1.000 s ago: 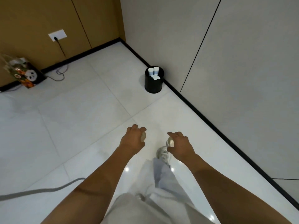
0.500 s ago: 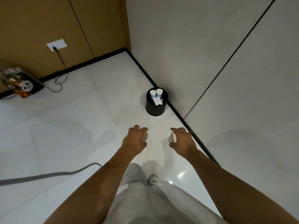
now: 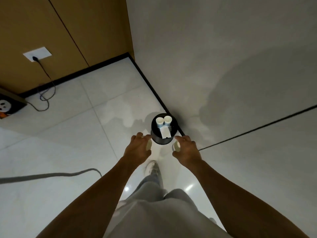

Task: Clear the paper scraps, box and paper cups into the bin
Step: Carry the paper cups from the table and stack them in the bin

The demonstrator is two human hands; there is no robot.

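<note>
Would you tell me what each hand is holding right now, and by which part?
The left hand grips a paper cup around its side wall; the right hand grips another cup likewise, its open rim facing the camera.

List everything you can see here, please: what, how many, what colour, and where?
bin: one, black, on the floor by the wall.
cups in bin: two, white, upright, side by side.
paper piece: one, white, in the bin.
held cups: two, white, one in each hand.
wall socket: one, white, brown wall, black cable plugged in.
printed bag: one, dark, far left floor.
grey cable: one, floor left.
left hand, right hand: each gripping a cup near the bin.
</note>
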